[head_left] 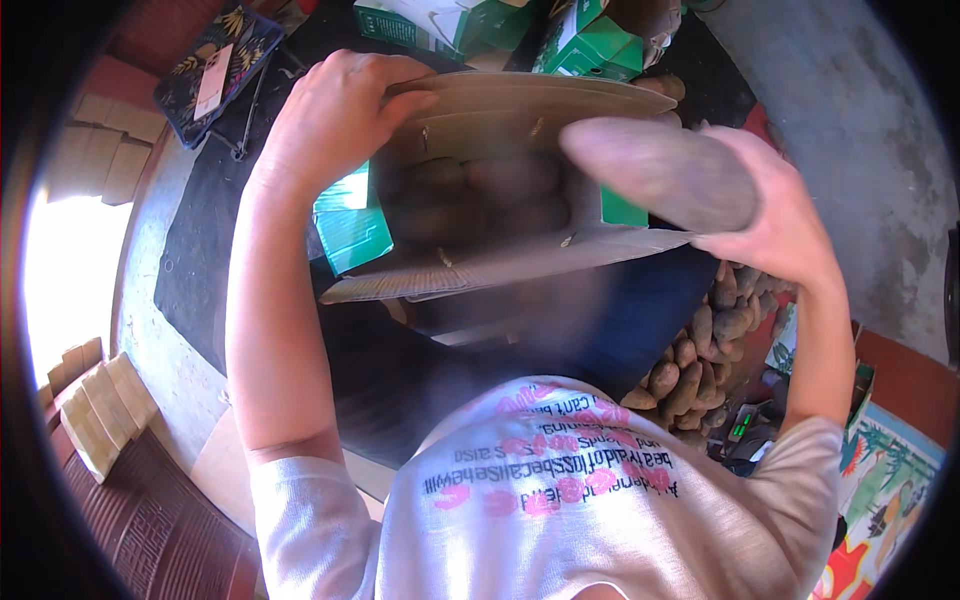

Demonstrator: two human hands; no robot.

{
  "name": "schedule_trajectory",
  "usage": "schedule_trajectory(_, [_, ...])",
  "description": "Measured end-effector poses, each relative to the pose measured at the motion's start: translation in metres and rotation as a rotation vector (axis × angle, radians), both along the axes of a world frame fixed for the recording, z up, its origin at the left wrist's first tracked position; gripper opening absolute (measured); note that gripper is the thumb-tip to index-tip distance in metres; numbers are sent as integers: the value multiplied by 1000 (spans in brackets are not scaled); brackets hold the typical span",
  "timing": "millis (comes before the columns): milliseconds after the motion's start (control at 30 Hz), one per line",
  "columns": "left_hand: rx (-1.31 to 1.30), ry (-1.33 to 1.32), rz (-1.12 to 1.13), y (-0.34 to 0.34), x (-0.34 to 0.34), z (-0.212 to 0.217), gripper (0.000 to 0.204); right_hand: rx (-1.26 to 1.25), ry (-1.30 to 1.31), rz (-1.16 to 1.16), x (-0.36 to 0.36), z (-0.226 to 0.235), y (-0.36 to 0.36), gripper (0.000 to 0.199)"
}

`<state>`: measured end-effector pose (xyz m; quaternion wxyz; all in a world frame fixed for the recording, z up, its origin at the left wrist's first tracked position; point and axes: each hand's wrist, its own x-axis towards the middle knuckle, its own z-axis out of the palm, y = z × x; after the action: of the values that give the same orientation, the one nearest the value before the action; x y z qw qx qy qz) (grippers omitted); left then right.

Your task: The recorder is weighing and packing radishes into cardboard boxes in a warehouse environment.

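Observation:
An open cardboard box [480,272] stands before me with its flaps raised and green outer panels showing. Several sweet potatoes [510,178] lie in its shadowed inside. At the box's far left corner, my left hand [340,110] is closed on the edge of the far flap, thumb bent inward. My right hand [785,215] grips the thick end of a long, purplish-brown sweet potato [655,168], held above the box's right side. Its other end points left over the opening. Motion blurs this sweet potato slightly, and it hides part of the right flaps.
A heap of sweet potatoes [690,375] lies to my right, beside a device with a lit green display [742,425]. Green-and-white cartons [590,45] stand beyond the box. A phone [212,82] rests on a patterned surface far left; flattened cardboard stacks [105,415] sit lower left.

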<state>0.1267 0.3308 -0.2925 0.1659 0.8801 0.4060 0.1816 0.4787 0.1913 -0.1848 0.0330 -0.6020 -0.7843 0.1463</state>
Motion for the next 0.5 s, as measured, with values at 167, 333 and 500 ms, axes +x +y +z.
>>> schedule_trajectory(167, [-38,46,46,-3,-1,-1,25,-211,-258,305,-83,-72,56,66])
schedule_trajectory(333, [-27,66,45,-5,-5,-4,24,-455,-429,275,-114,-128,81,64])
schedule_trajectory(500, [15,2,-12,-2,-9,-12,22,-464,-477,107,-96,-150,69,57])
